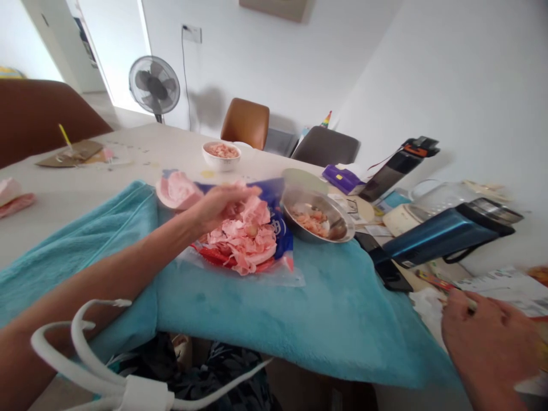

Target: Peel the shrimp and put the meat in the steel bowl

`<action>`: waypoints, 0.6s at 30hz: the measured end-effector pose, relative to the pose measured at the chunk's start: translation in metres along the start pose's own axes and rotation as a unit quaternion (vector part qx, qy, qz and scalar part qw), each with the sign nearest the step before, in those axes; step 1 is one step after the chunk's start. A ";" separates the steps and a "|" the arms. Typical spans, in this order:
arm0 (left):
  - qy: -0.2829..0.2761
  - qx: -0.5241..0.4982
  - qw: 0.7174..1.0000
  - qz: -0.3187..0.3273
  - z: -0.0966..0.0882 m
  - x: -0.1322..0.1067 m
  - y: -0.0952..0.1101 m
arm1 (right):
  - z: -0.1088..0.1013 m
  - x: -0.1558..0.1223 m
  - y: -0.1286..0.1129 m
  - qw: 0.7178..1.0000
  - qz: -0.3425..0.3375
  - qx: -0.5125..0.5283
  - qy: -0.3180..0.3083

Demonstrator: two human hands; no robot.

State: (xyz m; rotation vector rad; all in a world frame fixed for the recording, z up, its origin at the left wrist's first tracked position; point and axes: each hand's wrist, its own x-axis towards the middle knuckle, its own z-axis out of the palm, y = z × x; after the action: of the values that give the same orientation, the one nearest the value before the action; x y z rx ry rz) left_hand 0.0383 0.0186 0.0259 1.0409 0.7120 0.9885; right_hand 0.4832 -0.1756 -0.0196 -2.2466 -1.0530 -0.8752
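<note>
My left hand reaches out over a heap of pink shell-like pieces lying on a blue and red plastic bag. Its fingers are curled onto the top of the heap and pinch some of the pieces. My right hand is low at the right edge, fingers closed around a thin stick-like thing that I cannot name. A steel bowl with pinkish bits stands just right of the heap. All of it rests on a teal towel.
A white bowl of pink pieces stands farther back on the white table. A blue flask, a dark phone, papers and clutter fill the right side. A fan and chairs stand behind. A white cable hangs near me.
</note>
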 end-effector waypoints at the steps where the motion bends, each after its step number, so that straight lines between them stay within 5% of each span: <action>1: -0.008 0.014 1.000 0.002 0.000 -0.001 0.001 | -0.004 0.000 -0.011 0.999 0.005 0.012 0.030; 6: -0.028 0.067 0.997 0.029 0.000 -0.006 0.003 | -0.032 -0.008 -0.103 0.980 -0.075 0.182 -0.027; 9: -0.042 0.082 0.995 0.032 0.002 -0.010 0.004 | -0.044 -0.022 -0.175 0.927 -0.073 0.350 -0.114; 11: -0.070 0.076 0.995 0.010 0.004 -0.012 0.003 | -0.046 -0.030 -0.218 0.844 -0.054 0.494 -0.204; 15: -0.130 0.065 0.987 -0.066 0.007 -0.015 -0.001 | -0.038 -0.041 -0.275 0.633 0.018 0.660 -0.404; 18: -0.144 0.081 0.983 -0.073 0.006 -0.014 -0.005 | -0.029 -0.044 -0.291 0.543 0.044 0.693 -0.473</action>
State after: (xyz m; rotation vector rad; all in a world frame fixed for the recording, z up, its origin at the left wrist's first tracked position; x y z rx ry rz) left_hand 0.0392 0.0033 0.0238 1.2265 0.6256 0.6433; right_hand 0.2182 -0.0495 0.0167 -1.0523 -1.2259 1.1774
